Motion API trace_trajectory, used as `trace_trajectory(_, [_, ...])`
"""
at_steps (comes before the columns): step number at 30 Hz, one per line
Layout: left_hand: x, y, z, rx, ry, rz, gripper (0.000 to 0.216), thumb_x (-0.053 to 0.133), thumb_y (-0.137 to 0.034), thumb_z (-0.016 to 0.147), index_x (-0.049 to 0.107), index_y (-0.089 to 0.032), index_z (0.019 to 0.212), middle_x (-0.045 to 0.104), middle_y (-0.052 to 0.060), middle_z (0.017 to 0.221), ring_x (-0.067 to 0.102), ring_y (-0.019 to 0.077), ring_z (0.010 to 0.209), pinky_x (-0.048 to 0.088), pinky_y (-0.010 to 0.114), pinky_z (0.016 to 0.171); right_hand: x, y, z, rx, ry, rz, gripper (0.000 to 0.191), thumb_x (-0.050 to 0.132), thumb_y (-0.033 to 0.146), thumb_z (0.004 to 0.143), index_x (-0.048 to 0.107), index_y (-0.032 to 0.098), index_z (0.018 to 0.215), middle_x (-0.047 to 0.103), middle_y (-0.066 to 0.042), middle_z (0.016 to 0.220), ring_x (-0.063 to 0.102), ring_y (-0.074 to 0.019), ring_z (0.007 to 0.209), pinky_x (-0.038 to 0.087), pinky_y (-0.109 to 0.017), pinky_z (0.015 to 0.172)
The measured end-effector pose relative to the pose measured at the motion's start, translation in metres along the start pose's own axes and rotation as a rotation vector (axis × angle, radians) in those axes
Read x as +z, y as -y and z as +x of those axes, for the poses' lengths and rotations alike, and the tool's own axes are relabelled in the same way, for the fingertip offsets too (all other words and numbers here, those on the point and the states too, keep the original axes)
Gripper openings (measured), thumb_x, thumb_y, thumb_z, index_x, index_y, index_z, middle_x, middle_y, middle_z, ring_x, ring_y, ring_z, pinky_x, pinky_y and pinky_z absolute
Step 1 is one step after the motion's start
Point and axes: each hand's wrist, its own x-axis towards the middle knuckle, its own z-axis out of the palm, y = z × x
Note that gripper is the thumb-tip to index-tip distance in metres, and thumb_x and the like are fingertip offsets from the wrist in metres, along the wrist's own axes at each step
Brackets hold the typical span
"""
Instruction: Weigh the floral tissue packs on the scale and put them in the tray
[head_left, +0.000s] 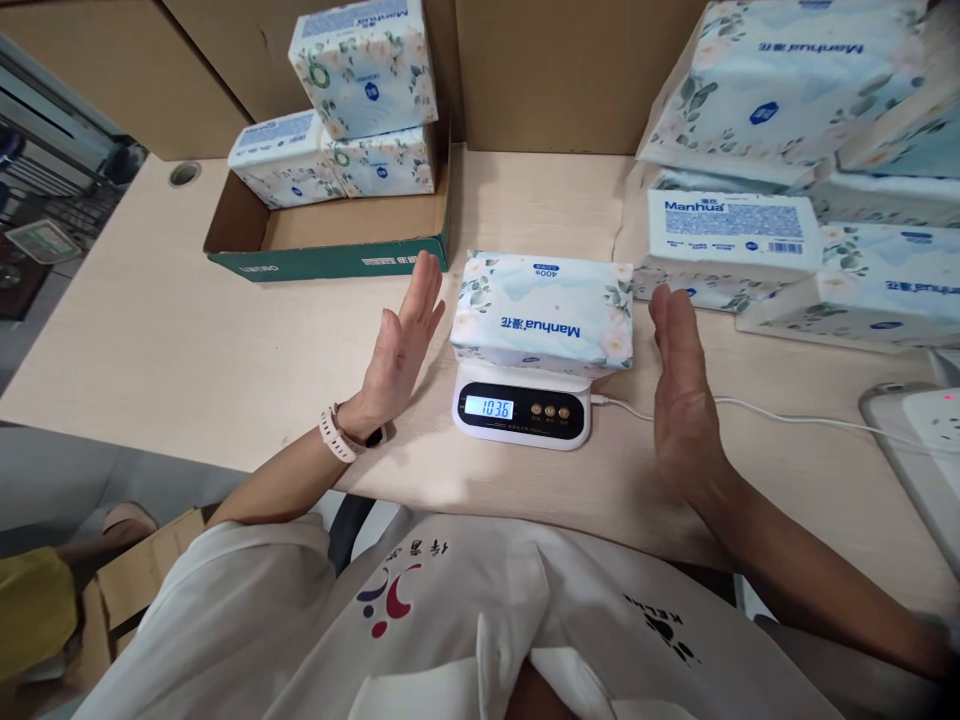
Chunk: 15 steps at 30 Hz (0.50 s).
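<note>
A floral pack of tissues (pixel 544 312) rests flat on a small white digital scale (pixel 521 412), whose lit display reads 103.6. To the left of the pack, my left hand (pixel 403 345) is raised with its fingers stretched out, touching nothing. My right hand (pixel 684 395) is held up on the other side, fingers straight and palm turned towards the pack, also apart from it. Both hands are empty. A thin white cable (pixel 787 420) runs from the scale's right side across the table behind my right wrist.
A green-sided cardboard tray (pixel 337 258) at the back left holds tissue packs (pixel 367 75), some stacked. More tissue packs (pixel 735 235) are piled at the back right. A power strip (pixel 934 415) lies at the right edge. Cardboard panels (pixel 547 75) stand along the back.
</note>
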Motion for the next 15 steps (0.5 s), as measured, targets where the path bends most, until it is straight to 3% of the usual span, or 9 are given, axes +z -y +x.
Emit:
trace_trajectory(8, [-0.003,0.022,0.002,0.156,0.068,-0.175,0.088,0.021,-0.095,0.103,0.03,-0.05,0.179,0.019,-0.013,0.193,-0.001,0.0326,0.183,0.0,0.057,0.151,-0.002,-0.003,0.0,-0.082,0.026,0.047,0.081,0.041,0.08,0.107,0.013,0.059,0.18,0.013,0.02,0.194,0.009,-0.0303,0.184,0.002,-0.063,0.152])
trace_trajectory(15, [-0.002,0.023,0.003,0.175,0.062,-0.195,0.086,0.025,-0.095,0.103,0.034,-0.052,0.177,0.025,-0.015,0.192,-0.003,0.0324,0.183,-0.003,0.056,0.151,-0.001,-0.002,0.001,-0.074,0.039,0.079,0.079,0.041,0.078,0.108,0.013,0.06,0.18,0.012,0.022,0.194,0.009,-0.0294,0.184,0.002,-0.062,0.153])
